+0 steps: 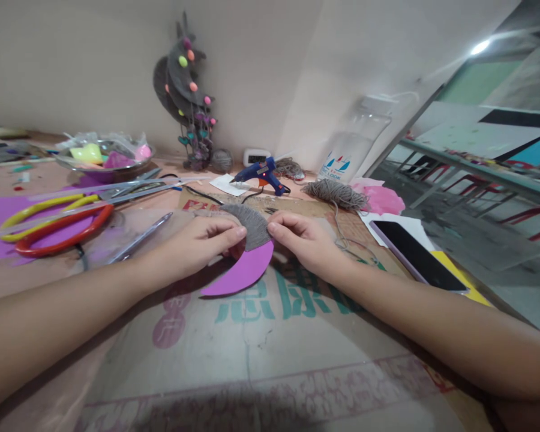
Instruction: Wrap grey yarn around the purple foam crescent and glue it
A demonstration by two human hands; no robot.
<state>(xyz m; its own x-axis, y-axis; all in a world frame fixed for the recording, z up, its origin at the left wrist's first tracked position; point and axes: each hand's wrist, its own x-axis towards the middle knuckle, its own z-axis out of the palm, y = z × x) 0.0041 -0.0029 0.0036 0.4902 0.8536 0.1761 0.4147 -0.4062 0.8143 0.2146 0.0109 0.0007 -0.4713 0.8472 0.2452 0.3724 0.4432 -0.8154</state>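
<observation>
Tbl [42, 183], L/R fingers [231, 237] pinched, crescent [247, 267] btwn

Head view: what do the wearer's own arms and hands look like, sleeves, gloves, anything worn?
Left hand and right hand: both ungloved, with no ring visible. Left forearm and right forearm: bare as far as the frame shows, no sleeve, watch, bracelet, cable or marking visible. Fingers are partly hidden, so I can't rule out rings there.

"LOOK" (apparently, given the blur) on the clear bottle [356, 143]
</observation>
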